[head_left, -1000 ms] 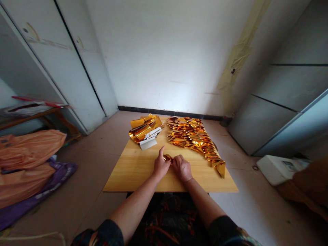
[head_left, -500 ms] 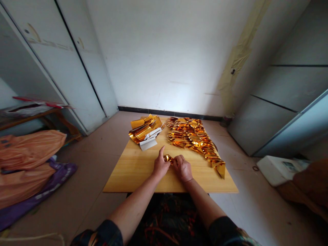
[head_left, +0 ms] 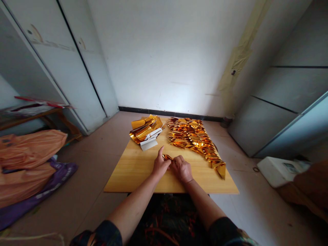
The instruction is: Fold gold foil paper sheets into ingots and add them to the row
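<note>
Between my two hands, over the near middle of the wooden board (head_left: 133, 172), is a small piece of gold foil paper (head_left: 167, 157). My left hand (head_left: 161, 165) grips its left part, with the thumb pointing up and away. From the right, my right hand (head_left: 182, 168) pinches the other end with curled fingers. Much of the foil piece is covered by the fingers. Beyond my left hand lies a loose pile of gold foil sheets (head_left: 146, 130), some showing white backs. Rows of folded gold foil pieces (head_left: 188, 131) lie packed together at the back right and trail toward the right edge.
A white wall (head_left: 164, 61) rises behind the board. Pale cabinets (head_left: 69, 58) stand at the left, and grey panels (head_left: 276, 89) at the right. Orange plastic bags (head_left: 30, 148) lie on the floor to the left; a white box (head_left: 276, 171) sits to the right.
The foil piece between my hands has turned and looks narrower and flatter. Both hands stay in nearly the same place. The piles have not changed.
</note>
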A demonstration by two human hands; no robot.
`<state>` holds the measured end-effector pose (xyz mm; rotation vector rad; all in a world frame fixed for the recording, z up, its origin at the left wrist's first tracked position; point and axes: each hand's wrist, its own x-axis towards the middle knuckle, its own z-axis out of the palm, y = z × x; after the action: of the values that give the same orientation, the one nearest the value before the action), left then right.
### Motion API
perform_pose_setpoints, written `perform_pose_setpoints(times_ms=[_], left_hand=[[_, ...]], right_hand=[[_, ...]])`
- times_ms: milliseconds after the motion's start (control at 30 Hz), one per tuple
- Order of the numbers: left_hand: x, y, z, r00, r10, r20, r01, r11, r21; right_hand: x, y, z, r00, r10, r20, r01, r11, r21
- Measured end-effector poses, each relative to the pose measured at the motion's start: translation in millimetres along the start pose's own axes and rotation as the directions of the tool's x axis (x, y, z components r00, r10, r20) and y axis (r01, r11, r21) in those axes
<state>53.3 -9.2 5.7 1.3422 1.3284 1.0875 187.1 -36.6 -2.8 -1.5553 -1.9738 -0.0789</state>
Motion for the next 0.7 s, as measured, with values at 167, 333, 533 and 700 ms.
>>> perform_pose_setpoints(times_ms=[167, 333, 533, 700], left_hand=[[-1.5, 4.2, -2.7, 0.999, -0.026, -0.028, 0.023, 0.994, -0.108], [-3.0, 2.0, -5.4, 0.997, 0.051, -0.06, -0.059, 0.99, -0.126], [-5.2, -5.4, -1.2, 0.992, 0.127, 0.003, -0.128, 0.992, 0.02], [-8.9, -4.9, -0.2, 0.984, 0.17, 0.049, -0.174, 0.978, 0.116]], right_hand=[[-0.5, 0.2, -0.9, 1.0, -0.012, -0.02, 0.011, 1.0, -0.016], [-0.1, 0.3, -1.0, 0.999, -0.033, -0.01, 0.033, 0.999, -0.039], [4.7, -3.4, -7.7, 0.992, -0.123, -0.003, 0.123, 0.992, -0.037], [5.6, -2.0, -4.9, 0.992, -0.125, 0.0, 0.125, 0.99, -0.063]])
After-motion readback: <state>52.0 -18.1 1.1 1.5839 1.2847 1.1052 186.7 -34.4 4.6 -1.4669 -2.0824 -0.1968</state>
